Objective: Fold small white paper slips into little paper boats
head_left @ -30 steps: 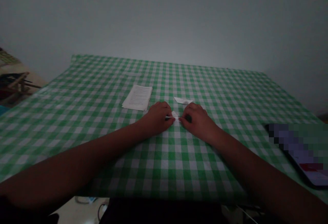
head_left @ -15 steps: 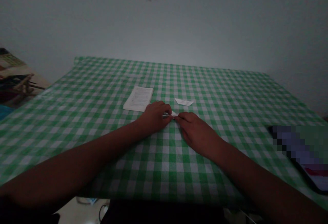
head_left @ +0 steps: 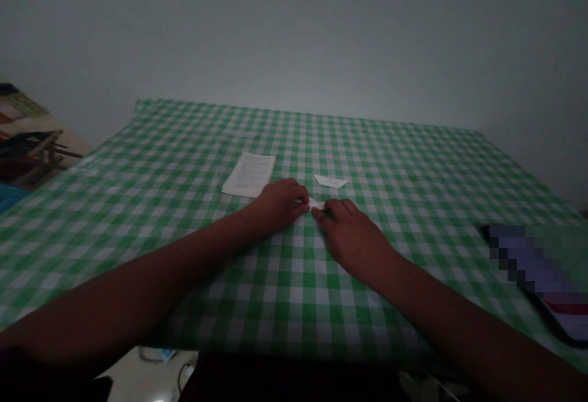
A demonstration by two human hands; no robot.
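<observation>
Between my two hands is a small piece of folded white paper (head_left: 316, 204), mostly hidden by the fingers. My left hand (head_left: 282, 204) is closed on its left part, thumb below and fingers curled above. My right hand (head_left: 351, 227) grips the right part with thumb and fingers. Just beyond them lies a flat folded paper (head_left: 331, 181) with printed lines, shaped like a boat. A stack of printed paper sheets (head_left: 249, 174) rests behind my left hand.
A green and white checked cloth (head_left: 294, 304) covers the table, which meets a plain wall (head_left: 312, 40). At the right edge lies a dark-edged device with a blurred screen (head_left: 537, 273). Left of the table are a wooden frame (head_left: 48, 151) and blue material (head_left: 11, 197).
The fingers of my right hand have shifted slightly to the right along the paper, so more white shows between my hands. My left hand has barely moved.
</observation>
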